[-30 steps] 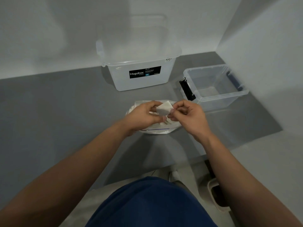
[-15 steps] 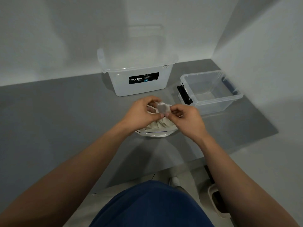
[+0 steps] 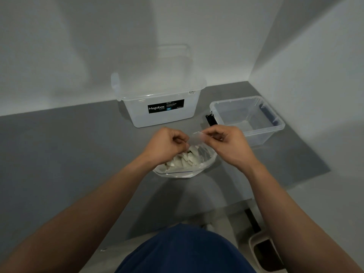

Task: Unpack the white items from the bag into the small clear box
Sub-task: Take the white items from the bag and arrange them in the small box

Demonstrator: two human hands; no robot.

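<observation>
Navy fabric of the person's clothing (image 3: 185, 251) fills the bottom edge of the view, with a beige container (image 3: 264, 251) on the floor to its right. Two bare forearms reach forward from there over the grey tabletop (image 3: 59, 154). The left hand (image 3: 167, 144) and right hand (image 3: 228, 144) meet just above the bag (image 3: 183, 172), fingers curled, and together pinch a small pale white piece (image 3: 196, 137) between their fingertips; the piece is motion-blurred, so its exact shape is unclear. It is held in the air above the bag's mouth, not in any box. The clear plastic bag lies on the table under the hands, partly hidden by the left wrist, and holds a heap of flat white items (image 3: 183, 160). Beyond the right hand, near the right wall, stands the small clear box (image 3: 260, 136), lidless, with a black latch (image 3: 210, 120) on its left end; no white items show inside it. To its left and slightly farther back sits a larger translucent box (image 3: 161, 121) bearing a black "Megabox" label (image 3: 166, 106). Pale walls (image 3: 78, 46) close the corner behind both boxes.
</observation>
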